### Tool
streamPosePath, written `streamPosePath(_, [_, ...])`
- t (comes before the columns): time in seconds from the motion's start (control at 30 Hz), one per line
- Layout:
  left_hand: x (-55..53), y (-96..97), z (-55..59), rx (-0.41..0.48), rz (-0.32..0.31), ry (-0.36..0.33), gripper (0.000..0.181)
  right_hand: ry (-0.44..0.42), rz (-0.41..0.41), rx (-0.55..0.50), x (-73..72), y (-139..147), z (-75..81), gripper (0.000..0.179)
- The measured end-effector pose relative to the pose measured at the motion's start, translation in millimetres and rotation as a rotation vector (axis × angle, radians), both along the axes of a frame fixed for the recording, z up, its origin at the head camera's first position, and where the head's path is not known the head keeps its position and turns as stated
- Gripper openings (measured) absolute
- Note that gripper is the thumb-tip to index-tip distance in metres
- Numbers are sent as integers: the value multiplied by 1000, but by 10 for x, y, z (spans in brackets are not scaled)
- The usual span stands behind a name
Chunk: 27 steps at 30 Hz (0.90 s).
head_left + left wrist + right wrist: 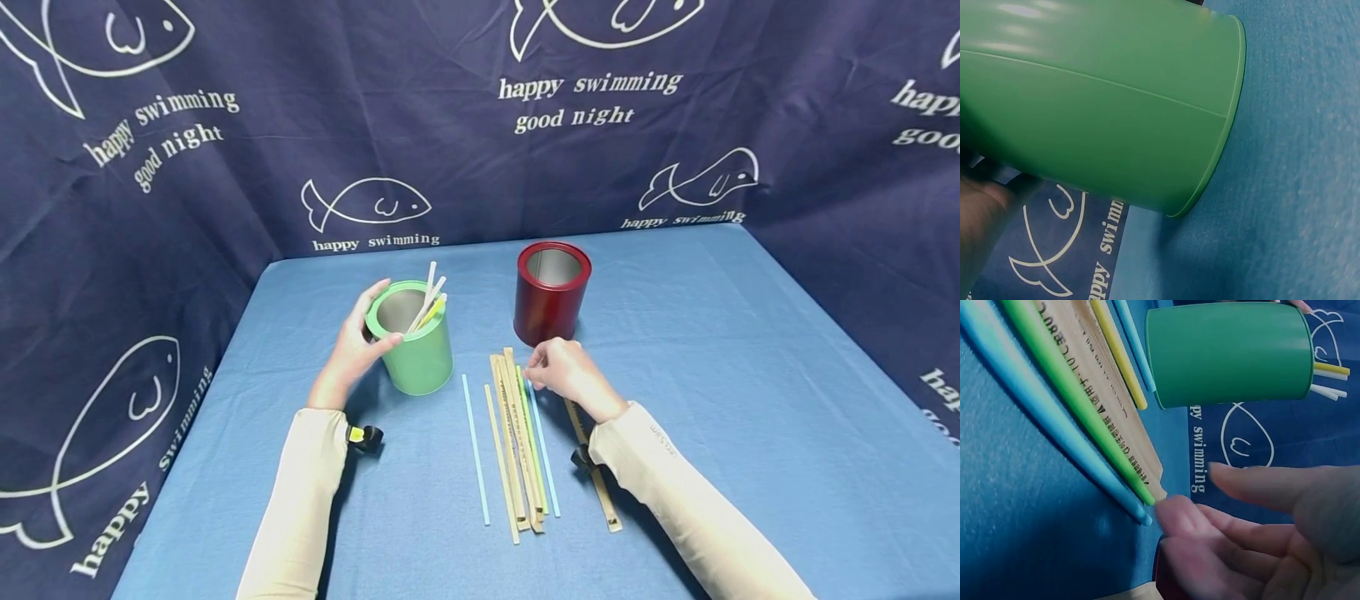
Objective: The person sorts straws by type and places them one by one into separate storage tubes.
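Observation:
A green can (420, 358) stands upright on the blue cloth, white straws and a yellow one leaning out of its mouth. My left hand (356, 342) grips it near the rim, thumb in front and fingers around the far side. Over the top ends of a row of straws hovers my right hand (564, 373), fingers bent and thumb apart. In the right wrist view its fingertips are right at the ends of a green straw (1088, 412) and a blue straw (1054, 419). Beside these lie paper-wrapped straws (517, 450).
A dark red can (549, 308) stands just beyond my right hand. Another light-blue straw (476, 450) and a thin yellow straw (501, 462) lie left of the wrapped ones. One wrapped straw (603, 500) lies under my right forearm. A dark fish-print cloth (465, 150) hangs behind.

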<state>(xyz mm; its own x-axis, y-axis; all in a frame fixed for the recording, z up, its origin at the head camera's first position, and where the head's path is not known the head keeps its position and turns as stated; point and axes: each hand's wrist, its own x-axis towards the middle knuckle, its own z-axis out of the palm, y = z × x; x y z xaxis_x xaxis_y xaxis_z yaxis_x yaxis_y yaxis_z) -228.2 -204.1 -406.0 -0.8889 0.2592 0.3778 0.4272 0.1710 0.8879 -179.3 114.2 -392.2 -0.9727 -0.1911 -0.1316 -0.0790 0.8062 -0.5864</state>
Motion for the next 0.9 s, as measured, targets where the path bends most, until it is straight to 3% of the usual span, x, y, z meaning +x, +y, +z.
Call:
streamPosePath(0.2, [-1, 4, 0, 3, 1, 3, 81, -80, 63, 188, -10, -20, -27, 27])
streamPosePath(0.4, [-22, 5, -18, 3, -2, 5, 81, -129, 58, 312, -20, -48, -75, 26])
streamPosePath(0.7, [-13, 6, -16, 5, -3, 4, 81, -181, 67, 275, -14, -63, -99, 29])
streamPosePath(0.9, [-4, 14, 3, -14, 0, -2, 82, -238, 72, 171, -15, -66, -108, 24])
